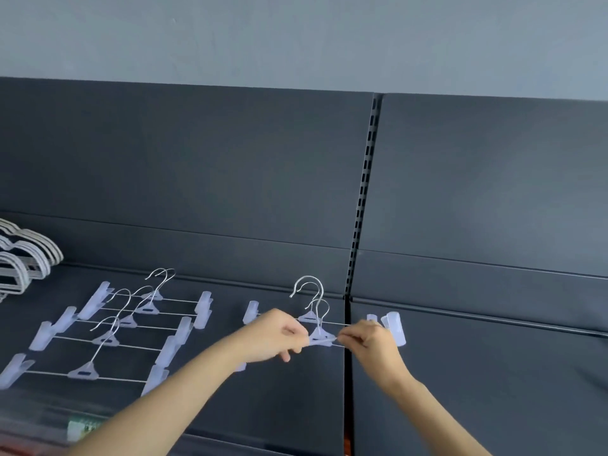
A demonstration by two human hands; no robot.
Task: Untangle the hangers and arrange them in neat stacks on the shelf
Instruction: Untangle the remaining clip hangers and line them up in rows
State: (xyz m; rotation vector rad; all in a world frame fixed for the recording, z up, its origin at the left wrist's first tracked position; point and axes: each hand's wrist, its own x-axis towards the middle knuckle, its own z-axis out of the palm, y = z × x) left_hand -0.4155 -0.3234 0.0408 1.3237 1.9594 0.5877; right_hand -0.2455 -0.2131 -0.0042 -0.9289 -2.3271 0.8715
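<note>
While both hands work above the dark shelf, the left hand pinches the wire bar of a clear clip hanger just left of its triangular centre piece; the right hand pinches the same bar just right of that piece; the fingers of both hands are curled onto the wire. A second clip hanger sits directly behind the first, hooks overlapping; whether it touches the shelf cannot be told. To the left, a row of clip hangers lies flat on the shelf, overlapping stepwise; a stack of white hangers rests at the far-left edge. A slotted upright divides the back panels.
</note>
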